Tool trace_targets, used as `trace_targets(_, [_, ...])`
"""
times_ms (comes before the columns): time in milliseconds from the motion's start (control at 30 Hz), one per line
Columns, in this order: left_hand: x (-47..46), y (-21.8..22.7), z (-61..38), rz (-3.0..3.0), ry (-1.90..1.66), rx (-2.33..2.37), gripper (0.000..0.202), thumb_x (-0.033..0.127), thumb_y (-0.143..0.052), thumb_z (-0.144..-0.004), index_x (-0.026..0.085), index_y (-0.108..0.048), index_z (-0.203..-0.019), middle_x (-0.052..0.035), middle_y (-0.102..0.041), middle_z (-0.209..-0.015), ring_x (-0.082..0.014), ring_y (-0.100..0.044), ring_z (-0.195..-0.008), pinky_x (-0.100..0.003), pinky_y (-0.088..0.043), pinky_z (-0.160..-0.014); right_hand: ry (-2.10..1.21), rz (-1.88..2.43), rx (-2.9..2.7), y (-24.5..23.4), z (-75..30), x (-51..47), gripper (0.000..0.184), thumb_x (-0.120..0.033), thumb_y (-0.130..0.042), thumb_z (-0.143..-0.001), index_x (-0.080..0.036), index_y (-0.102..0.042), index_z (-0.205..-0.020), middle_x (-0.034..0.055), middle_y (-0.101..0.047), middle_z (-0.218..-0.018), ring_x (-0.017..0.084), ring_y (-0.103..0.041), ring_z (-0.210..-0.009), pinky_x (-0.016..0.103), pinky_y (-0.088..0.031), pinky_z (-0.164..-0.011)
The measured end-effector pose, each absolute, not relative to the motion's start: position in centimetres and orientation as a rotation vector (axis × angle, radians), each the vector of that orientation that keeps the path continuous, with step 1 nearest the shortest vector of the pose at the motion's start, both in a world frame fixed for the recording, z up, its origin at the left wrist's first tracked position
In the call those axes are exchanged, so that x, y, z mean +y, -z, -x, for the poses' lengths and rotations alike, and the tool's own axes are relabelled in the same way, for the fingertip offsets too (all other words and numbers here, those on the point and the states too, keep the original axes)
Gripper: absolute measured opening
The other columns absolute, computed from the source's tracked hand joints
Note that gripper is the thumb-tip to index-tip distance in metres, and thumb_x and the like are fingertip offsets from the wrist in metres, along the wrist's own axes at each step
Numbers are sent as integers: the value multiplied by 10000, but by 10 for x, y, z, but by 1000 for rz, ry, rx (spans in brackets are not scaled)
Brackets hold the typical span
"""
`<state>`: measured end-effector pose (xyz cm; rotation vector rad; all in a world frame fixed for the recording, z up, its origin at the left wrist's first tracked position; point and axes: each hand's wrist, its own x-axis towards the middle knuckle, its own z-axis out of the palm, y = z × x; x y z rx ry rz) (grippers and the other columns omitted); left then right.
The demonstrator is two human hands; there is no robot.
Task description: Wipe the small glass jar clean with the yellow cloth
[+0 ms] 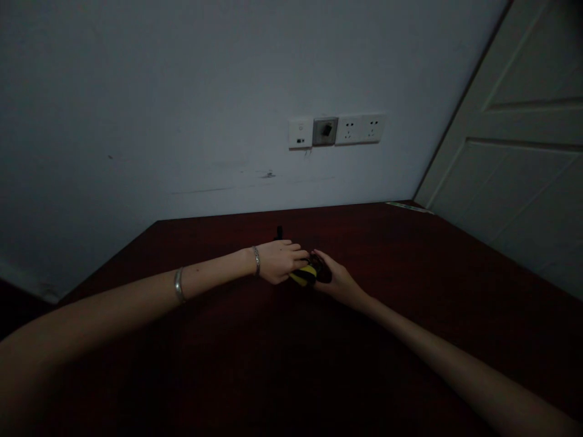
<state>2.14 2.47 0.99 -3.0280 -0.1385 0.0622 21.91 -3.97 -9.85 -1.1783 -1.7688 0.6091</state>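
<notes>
Both hands meet over a small rounded yellow-and-black thing (303, 275) on the dark red tabletop (255, 352). My left hand (281, 260), with a metal bracelet at the wrist, reaches over it from the left, its fingers bent down against the top. From the right, my right hand (337, 277) curls its thumb and fingers around the dark end of the same thing. Fingers and dim light hide much of its shape, so its kind does not show. Just behind my left hand a small black object (279, 232) sticks up, its lower part covered.
Along the back of the table runs a pale wall (204, 121) with a row of sockets and switches (348, 130). A white panelled door (514, 158) stands at the right. A thin printed strip (407, 207) lies by the back right corner.
</notes>
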Motion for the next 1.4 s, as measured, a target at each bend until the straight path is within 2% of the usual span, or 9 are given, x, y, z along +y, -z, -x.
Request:
trace_targets(100, [27, -10, -19, 3098, -72, -144, 522, 188, -559, -675, 199, -562, -1197, -95, -566, -1262, -254, -536, -1016, -353, -378, -863, -598, 1178, -1778, 99, -219, -40, 732, -270, -697, -673, -201, -417, -1346, 149, -533, -1321, 280, -522, -1200, 471, -410, -1008])
trace_targets(267, [30, -17, -21, 3151, 71, -232, 504, 102, -488, -727, 234, -560, -1209, -51, -611, -1239, -226, -565, -973, -342, -384, -801, -584, 1180, -1793, 95, -219, -42, 705, -303, -703, -684, -221, -438, -1332, 125, -556, -1298, 269, -534, -1185, 459, -418, -1000])
trace_targets(467, [32, -16, -32, 2985, 86, -170, 394, 106, -588, -680, 230, -639, -1051, -93, -633, -1148, -256, -524, -973, -357, -350, -799, -591, 1167, -1825, 90, -219, -44, 708, -318, -691, -707, -228, -409, -1350, 112, -547, -1312, 263, -526, -1200, 449, -415, -1005])
trace_targets(600, [31, -10, -34, 2948, -9, -126, 399, 117, -645, -628, 234, -645, -1010, -103, -620, -1128, -270, -504, -1013, -364, -342, -853, -608, 1170, -1831, 89, -218, -45, 719, -312, -687, -711, -221, -394, -1362, 117, -560, -1298, 266, -538, -1189, 445, -429, -996])
trace_targets(767, [27, -6, -35, 2979, -88, -65, 381, 137, -590, -669, 160, -640, -1046, -140, -617, -1154, -278, -516, -1082, -384, -342, -971, -592, 1206, -1810, 92, -219, -44, 729, -314, -702, -693, -206, -414, -1355, 128, -587, -1264, 272, -575, -1139, 450, -452, -966])
trace_targets(933, [27, -5, -35, 3120, -139, -44, 438, 35, -491, -664, 127, -627, -1069, -111, -639, -1165, -213, -517, -1165, -336, -309, -1072, -541, 1197, -1806, 99, -219, -40, 721, -317, -696, -688, -165, -437, -1343, 151, -582, -1270, 271, -567, -1153, 448, -441, -986])
trace_targets(1033, [26, -8, -39, 3123, -298, -127, 419, 53, -492, -682, 146, -624, -1069, -101, -629, -1189, -216, -507, -1189, -373, -280, -1101, -522, 1200, -1816, 102, -219, -39, 716, -325, -689, -696, -158, -438, -1345, 149, -593, -1255, 268, -580, -1135, 437, -457, -971])
trace_targets(1167, [22, -9, -47, 3026, -453, -181, 318, 142, -567, -684, 130, -646, -992, -140, -651, -1111, -266, -543, -1125, -438, -266, -1101, -510, 1203, -1813, 103, -220, -39, 716, -320, -692, -692, -155, -441, -1342, 154, -592, -1256, 273, -585, -1130, 441, -463, -965])
trace_targets(1400, [24, -4, -59, 2900, -465, -152, 174, 108, -579, -698, 174, -670, -831, -102, -700, -965, -229, -605, -985, -367, -350, -1009, -487, 1222, -1821, 99, -219, -41, 701, -310, -685, -691, -125, -454, -1327, 173, -590, -1254, 277, -580, -1139, 430, -465, -964])
